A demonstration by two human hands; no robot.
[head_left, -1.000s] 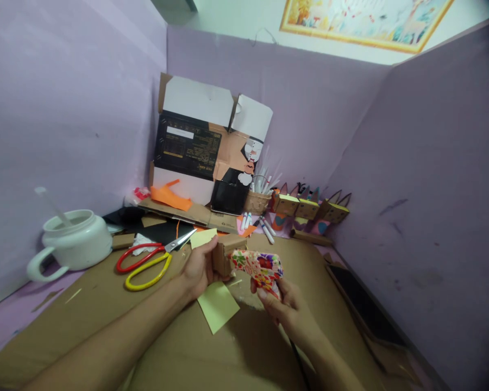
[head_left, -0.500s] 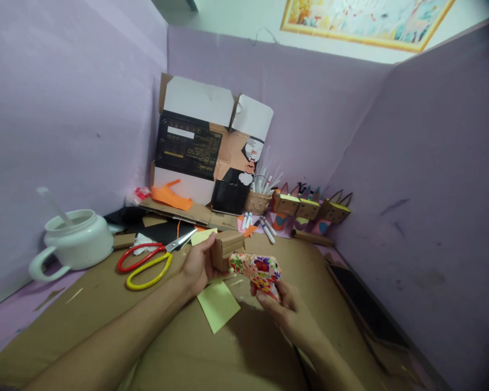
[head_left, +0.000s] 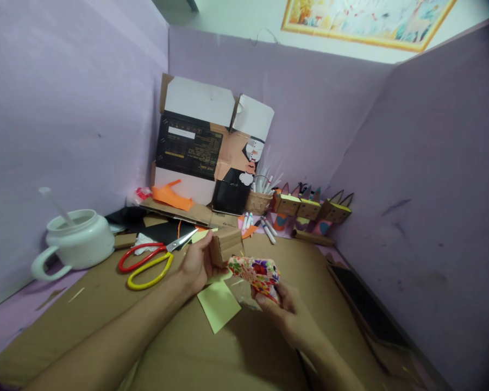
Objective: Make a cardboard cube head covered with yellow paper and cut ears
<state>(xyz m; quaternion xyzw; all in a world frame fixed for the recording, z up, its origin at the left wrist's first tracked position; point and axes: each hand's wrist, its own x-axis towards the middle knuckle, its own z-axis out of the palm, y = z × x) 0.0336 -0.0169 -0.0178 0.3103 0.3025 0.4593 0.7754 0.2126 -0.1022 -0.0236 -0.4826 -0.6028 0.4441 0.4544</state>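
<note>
Cardboard sheet (head_left: pixel 179 353): brown, spread flat across the work area.
Unfolded box (head_left: pixel 187 141): leaning against the lilac back wall (head_left: pixel 309 108).
White pot (head_left: pixel 79 244): upright at far left, a pale stick (head_left: pixel 57 206) jutting out.
Scissors (head_left: pixel 170 247): lying just beside the left hand (head_left: pixel 198 266) (one handle red, the other yellow).
Floral glue gun (head_left: pixel 255 270): handle wrapped by the right hand (head_left: pixel 287 312), barrel above that grip, tip toward the cardboard piece (head_left: pixel 227 247); contact there cannot be told.
Yellow paper (head_left: pixel 219 305): flat, below the held pieces.
Folded work: the cardboard piece sits in the left hand, thumb along its upper edge.
</note>
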